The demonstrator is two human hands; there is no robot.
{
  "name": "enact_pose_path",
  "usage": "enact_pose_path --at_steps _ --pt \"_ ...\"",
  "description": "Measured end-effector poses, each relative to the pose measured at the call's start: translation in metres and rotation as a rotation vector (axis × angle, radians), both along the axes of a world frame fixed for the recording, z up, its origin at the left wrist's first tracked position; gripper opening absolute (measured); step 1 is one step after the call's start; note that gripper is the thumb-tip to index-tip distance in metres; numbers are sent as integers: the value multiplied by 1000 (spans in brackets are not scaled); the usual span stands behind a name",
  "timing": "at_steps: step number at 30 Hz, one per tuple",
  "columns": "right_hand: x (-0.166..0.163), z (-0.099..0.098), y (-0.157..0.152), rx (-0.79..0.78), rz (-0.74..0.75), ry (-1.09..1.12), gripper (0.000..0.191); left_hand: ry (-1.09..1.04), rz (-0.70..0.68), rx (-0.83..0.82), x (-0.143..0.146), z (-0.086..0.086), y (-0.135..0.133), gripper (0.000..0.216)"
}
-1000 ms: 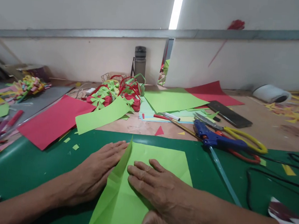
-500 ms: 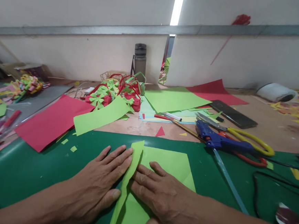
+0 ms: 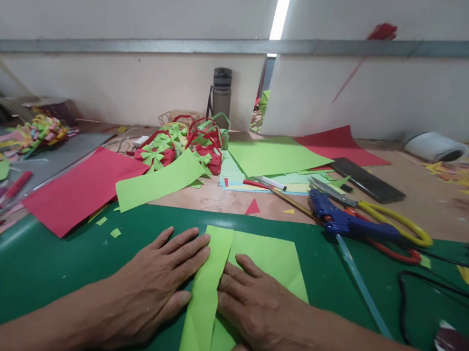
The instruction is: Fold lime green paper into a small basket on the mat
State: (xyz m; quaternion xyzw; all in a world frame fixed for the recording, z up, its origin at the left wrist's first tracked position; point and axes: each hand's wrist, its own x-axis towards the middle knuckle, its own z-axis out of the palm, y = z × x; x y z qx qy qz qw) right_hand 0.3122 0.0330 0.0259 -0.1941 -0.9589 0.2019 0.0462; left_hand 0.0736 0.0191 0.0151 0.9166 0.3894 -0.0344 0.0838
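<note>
A light green paper sheet [image 3: 269, 248] lies in front of me on a green mat [image 3: 132, 340]. Its left side is folded over to the right as a long flap [image 3: 210, 282]. My left hand [image 3: 163, 283] rests with fingers stretched out, their tips touching the outer folded edge. On the other side, my right hand [image 3: 255, 301] lies flat on the sheet, fingers extended, tips against the flap's free edge. Neither hand grips the paper. The near end of the sheet runs out of view below.
To the right lie a blue glue gun [image 3: 348, 222] with its glue stick, yellow-handled scissors [image 3: 397, 218] and a black cable [image 3: 401, 302]. Behind are a phone [image 3: 368, 180], paper baskets [image 3: 180, 144], a bottle [image 3: 221, 96] and a red sheet [image 3: 83, 185].
The flap stood partly upright between my hands and now lies flatter over to the right. My right hand has shifted slightly right; my left hand has hardly moved.
</note>
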Motion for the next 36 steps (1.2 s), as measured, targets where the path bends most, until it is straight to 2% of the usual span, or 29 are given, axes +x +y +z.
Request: enact_pose_path --at_steps 7,17,27,33,36 --pt "0 1 1 42 12 -27 37 -13 11 53 -1 -6 3 59" --pt "1 2 0 16 6 -20 39 -83 -102 -73 0 9 16 59" --pt "2 0 0 53 7 -7 50 -200 -176 -36 13 22 33 49" --pt "0 2 -1 59 6 -29 43 -228 -287 -14 23 22 48 46" --pt "-1 3 0 60 9 -55 37 -207 -292 16 27 19 52 44"
